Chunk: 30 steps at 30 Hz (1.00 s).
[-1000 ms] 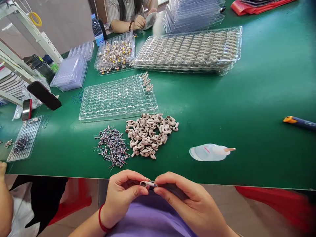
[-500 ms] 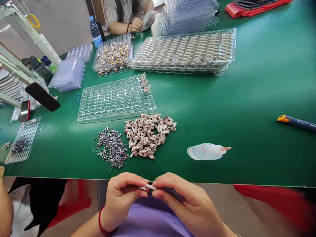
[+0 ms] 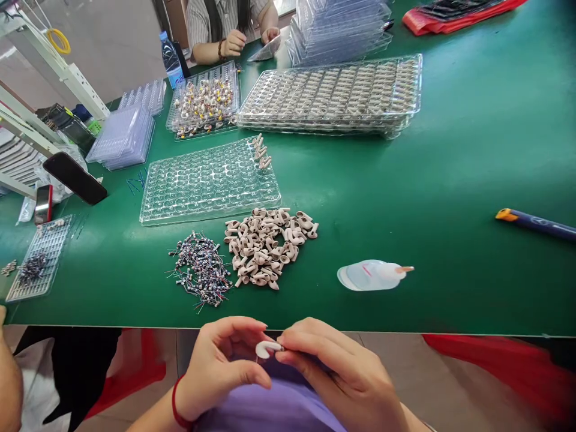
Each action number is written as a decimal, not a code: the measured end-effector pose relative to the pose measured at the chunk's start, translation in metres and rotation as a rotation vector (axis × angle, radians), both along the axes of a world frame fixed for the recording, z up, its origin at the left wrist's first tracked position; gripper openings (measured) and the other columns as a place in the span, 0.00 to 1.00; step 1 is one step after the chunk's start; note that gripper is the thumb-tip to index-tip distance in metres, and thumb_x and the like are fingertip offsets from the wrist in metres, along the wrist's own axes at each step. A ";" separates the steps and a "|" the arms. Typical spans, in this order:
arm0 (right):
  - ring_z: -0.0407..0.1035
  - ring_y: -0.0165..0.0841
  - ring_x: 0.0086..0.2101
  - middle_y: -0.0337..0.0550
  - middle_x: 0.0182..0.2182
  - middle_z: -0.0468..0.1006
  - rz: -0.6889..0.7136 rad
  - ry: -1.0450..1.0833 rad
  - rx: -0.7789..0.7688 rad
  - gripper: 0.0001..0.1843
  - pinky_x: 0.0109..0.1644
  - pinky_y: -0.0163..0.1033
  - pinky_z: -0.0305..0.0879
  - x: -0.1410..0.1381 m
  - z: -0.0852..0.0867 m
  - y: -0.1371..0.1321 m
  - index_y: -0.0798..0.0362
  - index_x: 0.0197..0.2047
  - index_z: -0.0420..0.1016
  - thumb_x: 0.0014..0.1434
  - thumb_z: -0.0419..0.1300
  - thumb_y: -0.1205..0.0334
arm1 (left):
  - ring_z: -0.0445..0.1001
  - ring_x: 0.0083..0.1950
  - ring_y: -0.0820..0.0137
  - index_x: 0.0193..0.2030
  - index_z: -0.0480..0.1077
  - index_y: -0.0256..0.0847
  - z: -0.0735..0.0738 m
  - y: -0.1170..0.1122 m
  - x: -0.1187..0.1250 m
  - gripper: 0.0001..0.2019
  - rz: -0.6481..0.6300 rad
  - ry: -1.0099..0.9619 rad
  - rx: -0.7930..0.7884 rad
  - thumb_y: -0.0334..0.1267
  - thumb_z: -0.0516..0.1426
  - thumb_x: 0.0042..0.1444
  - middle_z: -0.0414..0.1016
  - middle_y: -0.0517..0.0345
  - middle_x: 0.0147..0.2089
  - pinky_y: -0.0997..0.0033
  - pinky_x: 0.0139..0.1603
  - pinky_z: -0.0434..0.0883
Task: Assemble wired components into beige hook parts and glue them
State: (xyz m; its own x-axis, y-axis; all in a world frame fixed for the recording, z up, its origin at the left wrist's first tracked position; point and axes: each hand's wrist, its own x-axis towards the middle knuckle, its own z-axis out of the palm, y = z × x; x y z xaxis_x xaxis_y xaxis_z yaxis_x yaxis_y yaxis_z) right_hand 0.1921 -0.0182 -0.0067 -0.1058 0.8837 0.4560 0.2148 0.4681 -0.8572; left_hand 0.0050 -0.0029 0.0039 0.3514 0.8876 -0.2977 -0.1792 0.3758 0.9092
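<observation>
Below the table's near edge, my left hand [image 3: 220, 366] and my right hand [image 3: 333, 375] meet over my lap. A small pale curved plastic piece [image 3: 266, 349] is pinched between the fingertips of both. On the green table [image 3: 450, 180] just beyond lie a heap of beige plastic pieces [image 3: 265, 246] and a heap of small wired components [image 3: 200, 270]. Behind them sits a clear blister tray [image 3: 207, 180] with three beige pieces in its far right corner.
A clear glue bottle [image 3: 371, 276] lies on its side at the right, a blue-and-orange tool [image 3: 535, 223] farther right. Filled tray stacks [image 3: 333, 93], a tray of coloured parts [image 3: 204, 102], phones [image 3: 74, 177] and another person [image 3: 225, 27] sit beyond. Someone's arm [image 3: 9, 372] shows at left.
The curved piece has turned between my fingers and shows more clearly now. My left fingers have loosened around it. The view has shifted slightly left.
</observation>
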 end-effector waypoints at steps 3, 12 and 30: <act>0.74 0.29 0.27 0.42 0.28 0.80 0.002 0.016 0.023 0.08 0.31 0.31 0.75 0.000 -0.003 -0.001 0.50 0.41 0.77 0.62 0.59 0.72 | 0.77 0.30 0.72 0.36 0.81 0.38 0.005 0.004 0.000 0.16 -0.080 0.060 -0.102 0.47 0.70 0.45 0.82 0.53 0.31 0.76 0.33 0.74; 0.75 0.29 0.29 0.43 0.30 0.79 0.077 0.038 -0.064 0.09 0.32 0.29 0.75 0.004 -0.004 0.000 0.50 0.42 0.77 0.64 0.57 0.70 | 0.74 0.27 0.74 0.31 0.79 0.36 0.002 -0.001 0.009 0.10 -0.078 0.122 -0.100 0.43 0.67 0.51 0.78 0.56 0.27 0.77 0.32 0.72; 0.75 0.30 0.28 0.43 0.29 0.79 0.081 0.154 -0.117 0.09 0.30 0.31 0.74 0.001 -0.010 -0.002 0.50 0.40 0.78 0.62 0.58 0.72 | 0.71 0.25 0.76 0.29 0.80 0.36 0.004 -0.005 0.014 0.11 0.003 0.052 -0.138 0.43 0.68 0.49 0.76 0.58 0.24 0.79 0.29 0.70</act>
State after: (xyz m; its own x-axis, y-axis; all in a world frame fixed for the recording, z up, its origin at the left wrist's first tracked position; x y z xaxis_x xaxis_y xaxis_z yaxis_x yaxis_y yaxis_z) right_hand 0.1928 -0.0205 -0.0168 -0.1157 0.9229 0.3673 0.0429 0.3741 -0.9264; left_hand 0.0187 -0.0079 0.0075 0.3293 0.8381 -0.4350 -0.1347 0.4977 0.8568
